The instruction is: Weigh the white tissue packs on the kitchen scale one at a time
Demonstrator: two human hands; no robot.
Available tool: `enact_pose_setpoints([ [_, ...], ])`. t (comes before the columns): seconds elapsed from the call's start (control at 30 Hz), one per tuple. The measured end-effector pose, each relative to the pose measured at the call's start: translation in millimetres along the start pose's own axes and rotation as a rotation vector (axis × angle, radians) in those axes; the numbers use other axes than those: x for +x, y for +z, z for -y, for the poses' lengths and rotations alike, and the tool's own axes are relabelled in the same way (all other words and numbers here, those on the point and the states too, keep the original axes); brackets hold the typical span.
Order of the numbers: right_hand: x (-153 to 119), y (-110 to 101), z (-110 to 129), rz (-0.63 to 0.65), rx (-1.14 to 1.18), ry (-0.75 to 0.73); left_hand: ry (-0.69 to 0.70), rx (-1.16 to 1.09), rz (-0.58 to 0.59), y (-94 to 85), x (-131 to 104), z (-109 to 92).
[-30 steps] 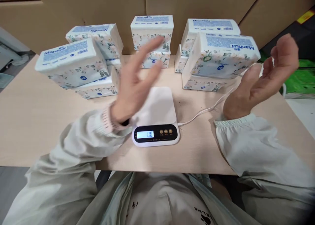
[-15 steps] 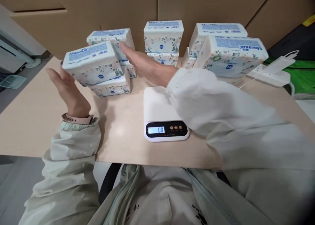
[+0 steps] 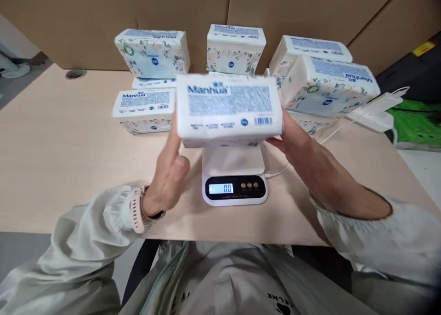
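Between my two hands a white tissue pack [image 3: 230, 108] with blue Manhua print is held up above the digital scale [image 3: 236, 191]. My left hand [image 3: 171, 174] grips the pack's left end. On the right end my right hand [image 3: 299, 142] is closed on it, with some fingertips hidden underneath. The scale's lit display reads 0.0, and the pack hides the back of its white plate. Left of the held pack, another tissue pack [image 3: 144, 110] lies on the table.
Further tissue packs stand in stacks at the back left [image 3: 151, 57], back middle [image 3: 236, 50] and right [image 3: 330, 87]. Cardboard boxes [image 3: 172, 7] form a wall behind. A white power strip [image 3: 374, 117] with a cable lies at the table's right side.
My hands have taken the upper tissue pack from the front left stack and carried it right, over the scale. The lower pack of that stack is now uncovered.
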State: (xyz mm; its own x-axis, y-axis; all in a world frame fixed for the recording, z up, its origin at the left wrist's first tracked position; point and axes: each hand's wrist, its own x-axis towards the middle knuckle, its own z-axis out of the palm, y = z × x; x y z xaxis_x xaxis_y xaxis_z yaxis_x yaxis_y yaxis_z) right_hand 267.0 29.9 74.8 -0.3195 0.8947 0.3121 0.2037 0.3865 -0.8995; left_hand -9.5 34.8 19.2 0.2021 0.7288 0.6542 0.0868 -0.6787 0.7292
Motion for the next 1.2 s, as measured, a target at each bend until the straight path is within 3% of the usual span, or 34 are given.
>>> enact_pose_setpoints([
  [0.07,-20,-14,-10,0.086,0.022,0.087,-0.064,-0.003,0.14,8.6,-7,0],
  [0.17,-35,-19,-35,0.103,0.026,0.147,-0.197,-0.035,0.194,11.2,-14,4],
  [0.23,-41,-17,-53,0.024,0.001,0.107,-0.295,-0.097,0.124,11.2,-16,10],
  [0.4,-55,-9,-82,-0.395,-0.091,-0.065,-0.506,-0.235,-0.229,5.5,-17,30],
  [0.5,-60,-9,-88,-0.469,-0.107,-0.07,-0.64,-0.263,-0.356,-1.0,-14,38],
  [0.57,-61,-9,-88,-0.468,-0.117,-0.074,-0.692,-0.28,-0.373,-3.2,-12,38],
  [0.9,-61,-8,-89,-0.41,-0.142,-0.133,-0.713,-0.294,-0.375,-1.8,-9,32],
  [1.2,-60,-7,-87,-0.433,-0.17,-0.11,-0.623,-0.224,-0.342,0.1,-10,25],
])
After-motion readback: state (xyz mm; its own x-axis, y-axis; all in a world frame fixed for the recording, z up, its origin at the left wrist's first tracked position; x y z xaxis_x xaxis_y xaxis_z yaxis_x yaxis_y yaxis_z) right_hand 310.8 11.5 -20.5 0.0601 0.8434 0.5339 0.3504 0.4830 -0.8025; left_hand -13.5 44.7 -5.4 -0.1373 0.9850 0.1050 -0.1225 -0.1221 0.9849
